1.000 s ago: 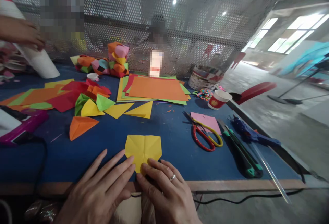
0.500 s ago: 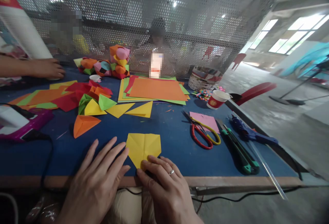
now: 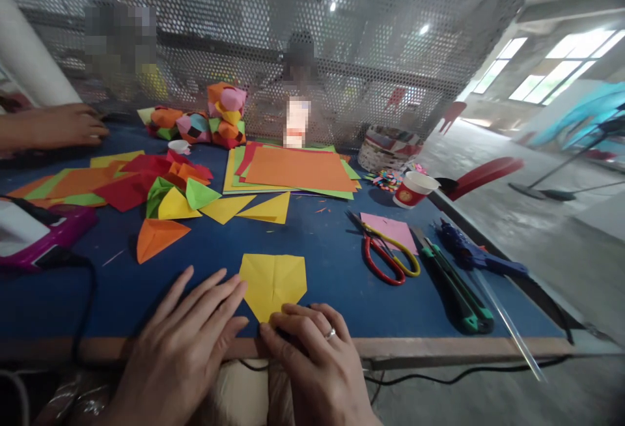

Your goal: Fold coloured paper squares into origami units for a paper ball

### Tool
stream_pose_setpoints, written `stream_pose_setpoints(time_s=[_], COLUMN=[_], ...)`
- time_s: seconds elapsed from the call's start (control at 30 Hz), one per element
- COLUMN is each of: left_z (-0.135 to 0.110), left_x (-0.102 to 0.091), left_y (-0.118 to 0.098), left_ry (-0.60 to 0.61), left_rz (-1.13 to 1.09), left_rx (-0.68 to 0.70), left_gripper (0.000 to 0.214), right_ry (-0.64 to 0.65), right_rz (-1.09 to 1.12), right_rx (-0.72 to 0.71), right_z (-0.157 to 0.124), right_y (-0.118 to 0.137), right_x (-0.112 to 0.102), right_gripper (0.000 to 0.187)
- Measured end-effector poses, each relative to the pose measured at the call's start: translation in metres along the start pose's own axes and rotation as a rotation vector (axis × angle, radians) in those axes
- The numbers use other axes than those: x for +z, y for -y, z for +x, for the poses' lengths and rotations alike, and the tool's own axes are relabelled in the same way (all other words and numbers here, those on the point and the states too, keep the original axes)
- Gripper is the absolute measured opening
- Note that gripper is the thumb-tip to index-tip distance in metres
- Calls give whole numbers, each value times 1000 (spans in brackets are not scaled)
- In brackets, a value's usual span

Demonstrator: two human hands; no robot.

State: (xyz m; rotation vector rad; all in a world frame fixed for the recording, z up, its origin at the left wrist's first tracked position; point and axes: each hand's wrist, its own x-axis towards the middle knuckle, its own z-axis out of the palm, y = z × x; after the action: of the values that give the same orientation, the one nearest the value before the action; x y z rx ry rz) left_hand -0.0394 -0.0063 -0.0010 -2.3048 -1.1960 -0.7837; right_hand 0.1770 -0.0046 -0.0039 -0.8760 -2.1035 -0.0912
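- Upper left of the frame: another person's hand (image 3: 63, 125) lies palm down at the far edge of the blue table (image 3: 332, 283), beside a spread of loose red, orange and green paper pieces (image 3: 112, 182).
- Left edge: a pink glue gun (image 3: 46, 234) lies on the table, its black cord running toward the near edge.
- Left of centre: an orange folded triangle (image 3: 157, 237) lies alone, well apart from both of the wearer's hands.
- Lower left of centre: the wearer's left hand (image 3: 180, 348) lies flat and palm down, fingers straight and spread wide, gripping nothing. Its fingertips end right at the left edge of the yellow folded paper (image 3: 273, 279); actual contact cannot be told.
- Lower centre: the yellow folded paper lies flat on the table near its front edge, between the two hands, wide at the top and narrowing to a point toward the wearer.
- Just right of it: the right hand (image 3: 312, 364), a ring (image 3: 331, 333) on one finger, is bent, fingers curled down onto the paper's lower point, thumb close alongside. Whether it pinches or only presses cannot be told.
- Upper centre: a stack of coloured sheets (image 3: 297, 169), orange on top.
- Right of centre: scissors (image 3: 388, 258) with red and yellow handles overlap a pink sheet (image 3: 393, 227); a paper cup (image 3: 414, 189) stands beyond them.
- Right: a green and black utility knife (image 3: 456, 292) lies beside a blue glue gun (image 3: 476, 256).
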Motion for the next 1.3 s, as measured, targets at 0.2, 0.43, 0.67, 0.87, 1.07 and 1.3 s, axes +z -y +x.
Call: stream_pose_setpoints(time_s=[0.2, 0.43, 0.67, 0.87, 1.07, 1.3], left_z=[-9, -13, -13, -16, -15, -5], left_x=[-1, 2, 9, 12, 12, 10], left_y=[-14, -36, -29, -28, -30, -35], left_ry=[-37, -106, -89, -69, -104, -195], left_rz=[-107, -175, -177, -199, -213, -194], left_rx=[76, 66, 98, 111, 96, 59], left_gripper=[31, 35, 28, 29, 26, 23], right_ry=[43, 72, 125, 154, 219, 308], right_rz=[5, 46, 43, -105, -37, -48], right_rx=[-29, 66, -4, 71, 184, 220], right_z=[-1, -10, -6, -2, 9, 37], right_y=[-3, -4, -10, -25, -34, -45], right_x=[-5, -2, -10, -16, -24, -17], right_gripper=[31, 31, 32, 41, 34, 41])
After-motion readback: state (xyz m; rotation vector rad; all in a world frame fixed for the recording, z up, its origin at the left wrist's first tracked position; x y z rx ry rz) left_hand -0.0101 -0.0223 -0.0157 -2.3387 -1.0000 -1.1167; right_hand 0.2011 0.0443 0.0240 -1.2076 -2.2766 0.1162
